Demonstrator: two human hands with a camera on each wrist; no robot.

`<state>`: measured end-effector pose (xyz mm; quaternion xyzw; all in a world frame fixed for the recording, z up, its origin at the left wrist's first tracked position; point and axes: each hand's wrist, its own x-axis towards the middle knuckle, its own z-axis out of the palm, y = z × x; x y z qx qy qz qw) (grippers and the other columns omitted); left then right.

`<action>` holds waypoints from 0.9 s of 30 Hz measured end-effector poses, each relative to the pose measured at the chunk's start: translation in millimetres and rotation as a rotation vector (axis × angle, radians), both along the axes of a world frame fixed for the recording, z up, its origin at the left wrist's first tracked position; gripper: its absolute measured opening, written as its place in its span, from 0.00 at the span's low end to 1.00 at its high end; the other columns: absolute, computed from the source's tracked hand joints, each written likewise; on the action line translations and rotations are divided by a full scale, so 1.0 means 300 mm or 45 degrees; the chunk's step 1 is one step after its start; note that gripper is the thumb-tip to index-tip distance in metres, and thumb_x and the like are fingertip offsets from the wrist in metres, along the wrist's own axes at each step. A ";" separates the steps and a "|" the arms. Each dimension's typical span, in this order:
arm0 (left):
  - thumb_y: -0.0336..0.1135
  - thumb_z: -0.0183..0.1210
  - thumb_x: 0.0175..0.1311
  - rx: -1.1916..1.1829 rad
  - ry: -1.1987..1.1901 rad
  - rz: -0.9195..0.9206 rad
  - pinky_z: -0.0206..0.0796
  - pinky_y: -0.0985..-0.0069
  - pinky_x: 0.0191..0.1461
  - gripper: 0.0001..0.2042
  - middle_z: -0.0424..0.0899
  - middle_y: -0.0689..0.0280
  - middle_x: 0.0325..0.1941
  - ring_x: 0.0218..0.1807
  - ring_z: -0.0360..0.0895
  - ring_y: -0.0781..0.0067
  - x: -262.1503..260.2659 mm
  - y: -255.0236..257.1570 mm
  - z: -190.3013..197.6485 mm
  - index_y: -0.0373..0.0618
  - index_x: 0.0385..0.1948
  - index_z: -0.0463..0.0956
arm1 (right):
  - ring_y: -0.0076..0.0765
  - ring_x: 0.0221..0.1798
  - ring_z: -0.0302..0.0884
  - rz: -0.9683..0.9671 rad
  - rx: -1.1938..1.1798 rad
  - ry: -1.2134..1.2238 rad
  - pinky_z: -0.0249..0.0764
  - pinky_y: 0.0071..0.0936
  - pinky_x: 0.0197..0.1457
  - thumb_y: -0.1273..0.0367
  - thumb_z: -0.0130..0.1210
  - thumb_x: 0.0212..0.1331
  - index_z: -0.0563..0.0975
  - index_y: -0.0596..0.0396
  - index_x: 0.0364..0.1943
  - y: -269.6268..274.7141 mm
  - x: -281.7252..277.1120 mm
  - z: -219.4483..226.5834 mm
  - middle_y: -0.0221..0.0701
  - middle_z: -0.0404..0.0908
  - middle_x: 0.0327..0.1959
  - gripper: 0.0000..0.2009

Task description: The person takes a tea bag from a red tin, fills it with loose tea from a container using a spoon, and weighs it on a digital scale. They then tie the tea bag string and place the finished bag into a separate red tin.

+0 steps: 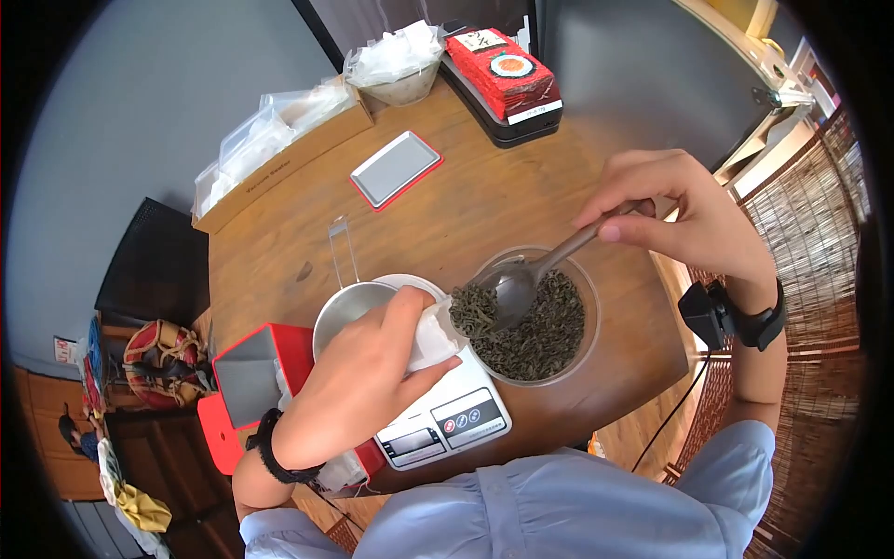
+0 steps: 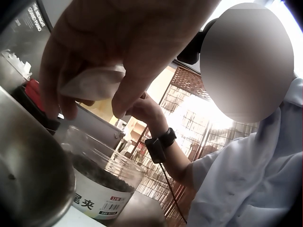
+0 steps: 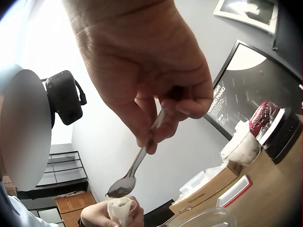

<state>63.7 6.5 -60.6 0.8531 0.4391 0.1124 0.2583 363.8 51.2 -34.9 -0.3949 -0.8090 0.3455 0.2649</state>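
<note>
My left hand (image 1: pixel 358 363) grips a small white pouch (image 1: pixel 432 337) between thumb and fingers, its mouth tilted toward a clear round jar (image 1: pixel 592 321). Dark, twisted dried leaves (image 1: pixel 540 343), resembling tea, fill much of the jar, and more show at the pouch's mouth in the head view. From the right, my right hand (image 1: pixel 684 210) pinches a spoon (image 1: pixel 579 240) by its handle. The spoon's bowl (image 3: pixel 122 186) is right at the pouch's opening, above the jar, with a little dark material on it. Inside the pouch, the contents are mostly hidden.
A white scale (image 1: pixel 466 419) and a long-handled metal pan (image 1: pixel 352 306) lie beneath my left hand. An open red tin (image 1: pixel 251 377) is at left. Farther back are a tray-like lid (image 1: pixel 396 172), a cardboard box (image 1: pixel 279 172), a filled bowl (image 1: pixel 396 86) and a red package (image 1: pixel 507 79).
</note>
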 end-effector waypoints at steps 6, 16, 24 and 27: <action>0.36 0.64 0.57 -0.024 0.008 0.025 0.68 0.59 0.42 0.23 0.78 0.47 0.37 0.41 0.76 0.43 0.046 0.013 -0.013 0.38 0.48 0.64 | 0.28 0.28 0.73 -0.018 0.075 -0.104 0.66 0.23 0.31 0.73 0.62 0.51 0.83 0.57 0.36 0.005 0.001 0.015 0.31 0.80 0.27 0.08; 0.38 0.62 0.61 0.021 0.004 -0.012 0.67 0.58 0.39 0.23 0.77 0.46 0.33 0.38 0.76 0.42 0.074 0.033 -0.007 0.34 0.49 0.61 | 0.43 0.31 0.71 0.095 0.750 -0.390 0.66 0.36 0.32 0.71 0.64 0.44 0.81 0.55 0.30 -0.006 -0.107 0.118 0.33 0.71 0.25 0.07; 0.37 0.62 0.60 -0.019 -0.141 -0.061 0.66 0.59 0.37 0.24 0.76 0.47 0.31 0.37 0.76 0.44 0.073 0.052 -0.029 0.38 0.51 0.60 | 0.37 0.28 0.68 -0.002 1.267 -0.883 0.65 0.32 0.29 0.70 0.60 0.36 0.73 0.53 0.18 -0.073 -0.214 0.211 0.27 0.67 0.23 0.07; 0.37 0.62 0.60 0.007 -0.195 -0.103 0.66 0.59 0.36 0.24 0.76 0.48 0.30 0.37 0.76 0.44 0.070 0.052 -0.025 0.38 0.52 0.60 | 0.35 0.27 0.67 -0.045 1.353 -0.887 0.63 0.31 0.27 0.68 0.59 0.32 0.72 0.53 0.16 -0.097 -0.237 0.213 0.27 0.66 0.22 0.07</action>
